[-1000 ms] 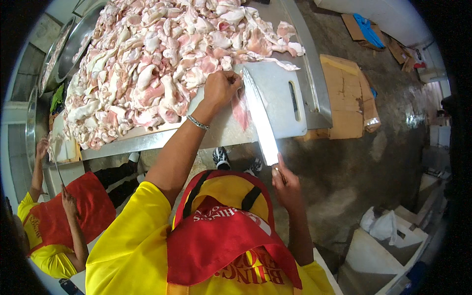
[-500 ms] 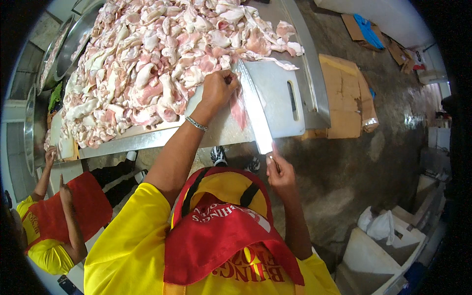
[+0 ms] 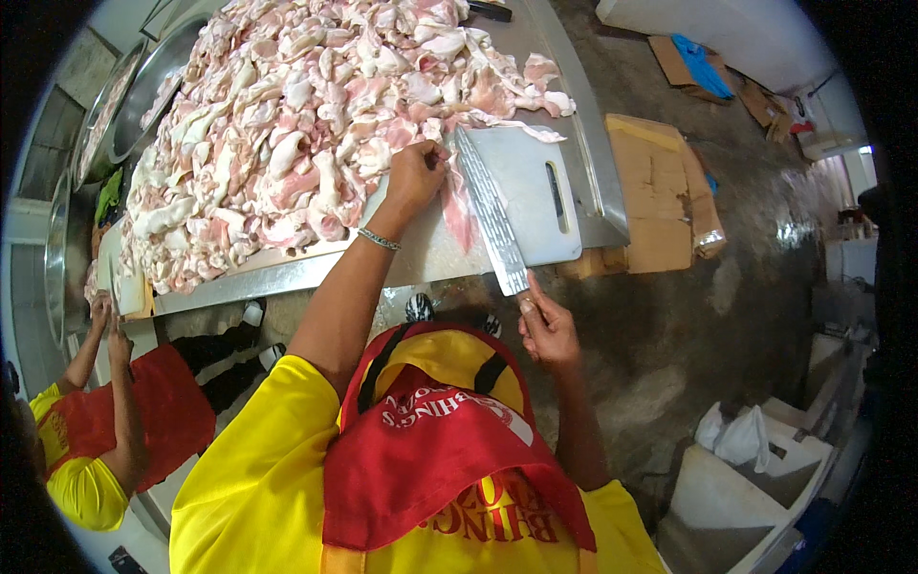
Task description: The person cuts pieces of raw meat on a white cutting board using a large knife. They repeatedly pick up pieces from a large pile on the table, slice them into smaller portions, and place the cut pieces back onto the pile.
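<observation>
On the cutting board (image 3: 535,191), her left hand (image 3: 413,177) pins a meat strip (image 3: 459,206) while the right hand (image 3: 547,330) grips the knife (image 3: 492,215) slicing it; judging by the heap (image 3: 306,124), most remains uncut.

My knife (image 3: 492,215) had a long blade of dull, textured steel. The cutting board (image 3: 531,187) looked like smooth grey plastic, the table (image 3: 287,277) brushed metal, the meat (image 3: 306,124) wet and glossy, the floor (image 3: 727,316) rough.
</observation>
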`<action>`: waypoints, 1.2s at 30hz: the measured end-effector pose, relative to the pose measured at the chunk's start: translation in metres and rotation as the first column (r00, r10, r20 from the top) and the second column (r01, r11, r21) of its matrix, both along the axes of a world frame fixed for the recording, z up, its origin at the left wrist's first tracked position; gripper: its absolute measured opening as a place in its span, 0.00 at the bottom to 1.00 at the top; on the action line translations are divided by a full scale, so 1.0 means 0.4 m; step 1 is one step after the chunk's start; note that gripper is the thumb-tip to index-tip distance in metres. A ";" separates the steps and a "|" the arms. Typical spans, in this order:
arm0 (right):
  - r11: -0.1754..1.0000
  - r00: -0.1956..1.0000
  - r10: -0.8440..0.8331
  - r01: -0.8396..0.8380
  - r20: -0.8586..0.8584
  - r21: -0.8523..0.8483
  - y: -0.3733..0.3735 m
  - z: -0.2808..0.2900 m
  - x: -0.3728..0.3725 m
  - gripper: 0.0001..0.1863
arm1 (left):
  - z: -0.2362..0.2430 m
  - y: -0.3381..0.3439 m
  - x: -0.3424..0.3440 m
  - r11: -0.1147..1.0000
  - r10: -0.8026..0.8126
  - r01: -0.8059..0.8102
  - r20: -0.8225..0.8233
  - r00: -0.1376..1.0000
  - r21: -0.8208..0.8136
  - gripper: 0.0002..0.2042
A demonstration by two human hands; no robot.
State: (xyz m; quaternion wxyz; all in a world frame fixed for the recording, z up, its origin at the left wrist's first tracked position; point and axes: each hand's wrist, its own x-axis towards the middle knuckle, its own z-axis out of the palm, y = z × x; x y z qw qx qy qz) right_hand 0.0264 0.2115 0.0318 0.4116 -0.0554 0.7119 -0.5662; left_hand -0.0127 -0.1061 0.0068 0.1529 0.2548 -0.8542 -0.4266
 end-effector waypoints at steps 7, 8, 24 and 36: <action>0.999 0.978 -0.036 0.030 -0.207 -0.031 0.087 0.072 0.021 0.26 | -0.048 -0.010 0.016 0.999 -0.035 0.036 -0.208 0.978 0.000 0.11; 1.000 0.980 -0.014 0.016 -0.199 0.009 0.094 0.075 0.027 0.26 | -0.053 -0.007 0.018 0.999 -0.027 0.037 -0.247 0.969 0.033 0.12; 0.980 0.983 0.140 -0.121 -0.117 0.157 0.046 0.036 0.017 0.24 | -0.008 -0.025 -0.003 0.968 -0.171 0.168 -0.001 0.985 -0.186 0.07; 0.964 0.946 0.180 -0.116 -0.268 0.237 0.142 0.068 0.087 0.24 | -0.026 -0.014 0.006 0.935 -0.228 0.193 -0.086 0.970 -0.298 0.03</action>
